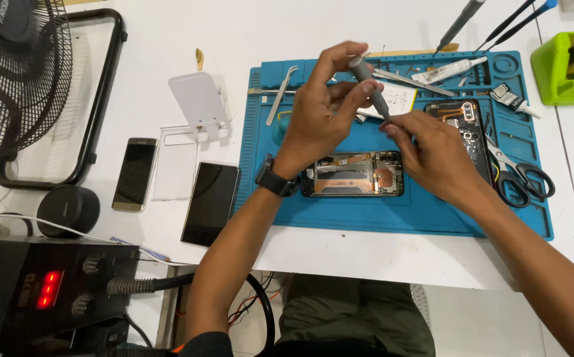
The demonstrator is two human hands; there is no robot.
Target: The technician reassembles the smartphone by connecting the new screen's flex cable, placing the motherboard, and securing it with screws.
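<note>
I have the screwdriver (371, 89) raised above the blue mat (393, 215), between both hands. My left hand (323, 109) has its grip closed around the grey handle near the top, forefinger resting over the cap. My right hand (432, 155) pinches together at the lower end of the shaft, fingertips (393, 127) right at the bit; whether something tiny sits between them I cannot tell.

The opened phone (353, 174) lies flat on the mat just below my hands, back cover off, boards and copper parts showing. Its frame is near my left wrist and watch (275, 178). A second opened phone (462, 129) lies upright on the mat behind my right hand, with scissors (522, 175) beside it. Tweezers (280, 96) rest on the mat's left side.

As I judge it, I am readying the driver's tip rather than turning a screw, since the bit is well clear of the phone. The next move calls for a steady descent of the tip, kept upright, onto one small screw in the opened phone, with light pressure so the bit seats and does not slip across the board.
</note>
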